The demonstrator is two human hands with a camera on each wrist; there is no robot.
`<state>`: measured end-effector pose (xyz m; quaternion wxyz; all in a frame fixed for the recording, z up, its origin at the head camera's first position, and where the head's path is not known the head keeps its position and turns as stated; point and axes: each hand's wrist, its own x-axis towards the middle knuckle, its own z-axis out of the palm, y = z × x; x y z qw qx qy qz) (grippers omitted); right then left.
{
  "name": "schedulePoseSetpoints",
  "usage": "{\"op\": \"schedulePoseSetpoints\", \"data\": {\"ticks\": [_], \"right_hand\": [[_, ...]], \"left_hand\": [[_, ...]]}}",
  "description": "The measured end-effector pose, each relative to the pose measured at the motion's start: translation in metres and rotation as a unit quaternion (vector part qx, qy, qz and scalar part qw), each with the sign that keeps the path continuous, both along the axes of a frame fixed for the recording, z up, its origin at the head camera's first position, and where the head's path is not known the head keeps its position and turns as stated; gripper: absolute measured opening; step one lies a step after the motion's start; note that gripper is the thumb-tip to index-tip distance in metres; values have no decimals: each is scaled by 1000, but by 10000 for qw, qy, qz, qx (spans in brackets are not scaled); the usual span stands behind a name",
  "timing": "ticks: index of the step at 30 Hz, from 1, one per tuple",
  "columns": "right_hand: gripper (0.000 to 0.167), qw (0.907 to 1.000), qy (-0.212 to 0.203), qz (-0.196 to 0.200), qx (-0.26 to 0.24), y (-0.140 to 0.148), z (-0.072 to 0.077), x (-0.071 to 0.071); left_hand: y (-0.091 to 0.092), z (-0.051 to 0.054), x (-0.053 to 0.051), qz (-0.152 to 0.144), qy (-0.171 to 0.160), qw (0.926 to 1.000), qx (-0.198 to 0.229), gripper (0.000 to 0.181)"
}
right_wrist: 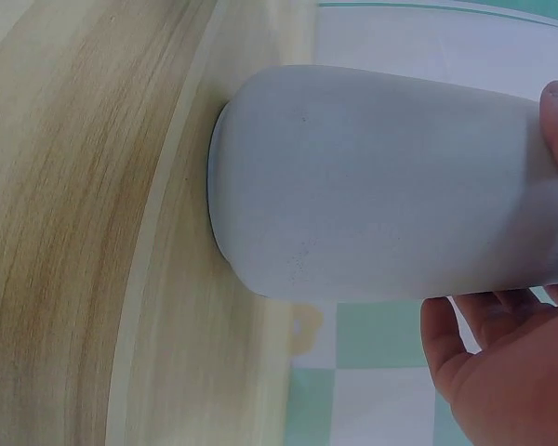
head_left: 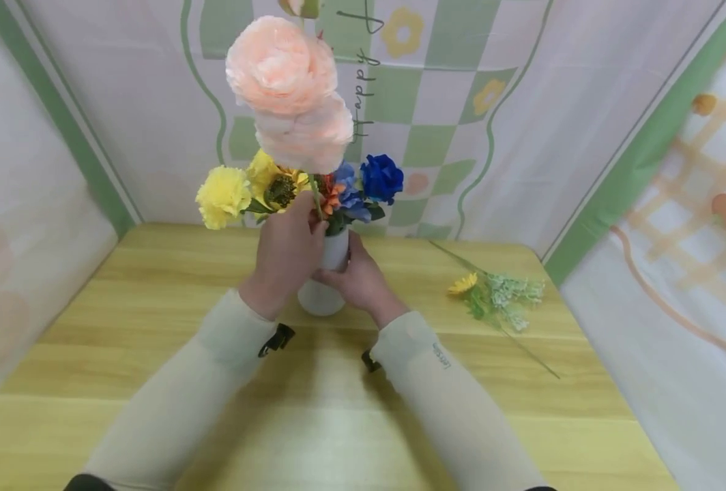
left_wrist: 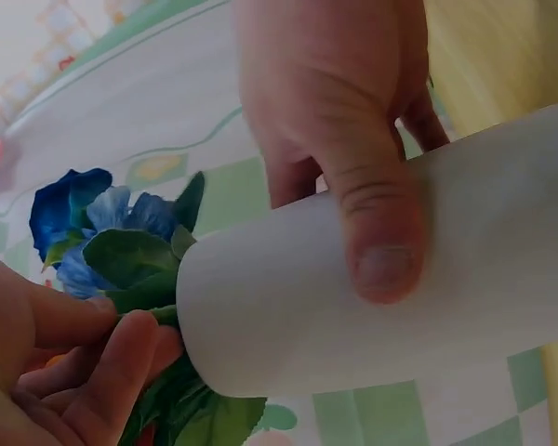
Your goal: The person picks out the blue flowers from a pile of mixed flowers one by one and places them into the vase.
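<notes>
A white vase stands upright on the table, with my right hand gripping its side, thumb on the near face. At the vase's mouth my left hand pinches a green stem between thumb and fingers. Above that hand rise two large pale pink flowers, on what looks like the same stem. Around the rim sit a yellow carnation-like flower, a sunflower, an orange bloom and blue flowers with green leaves. The lower ends of the stems are hidden inside the vase.
On the table's right side lie a small yellow flower and a sprig of pale green-white blossoms with long stems. A patterned cloth backdrop hangs just behind the wooden table; more cloth hangs at both sides.
</notes>
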<state>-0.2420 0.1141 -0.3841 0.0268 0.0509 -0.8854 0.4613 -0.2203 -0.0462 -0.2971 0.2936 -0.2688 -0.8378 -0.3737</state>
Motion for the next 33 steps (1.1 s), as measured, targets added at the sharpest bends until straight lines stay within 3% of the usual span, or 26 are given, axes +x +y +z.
{"op": "schedulePoseSetpoints", "data": {"ticks": [4, 11, 18, 28, 30, 33], "right_hand": [[109, 10000, 1, 48, -33, 2, 1, 1], [103, 9998, 79, 122, -157, 1, 0, 1], [105, 10000, -18, -3, -72, -1, 2, 0], [100, 9999, 95, -94, 4, -4, 3, 3], [101, 9999, 113, -60, -52, -4, 3, 3], [100, 9995, 150, 37, -261, -4, 3, 4]], "left_hand": [[4, -2, 2, 72, 142, 9998, 90, 11], [5, 8, 14, 476, 471, 9978, -2, 26], [4, 11, 16, 417, 645, 9960, 455, 14], [5, 5, 13, 593, 461, 9970, -205, 28], [5, 4, 13, 578, 512, 9970, -38, 30], [5, 4, 15, 341, 731, 9943, 698, 30]]}}
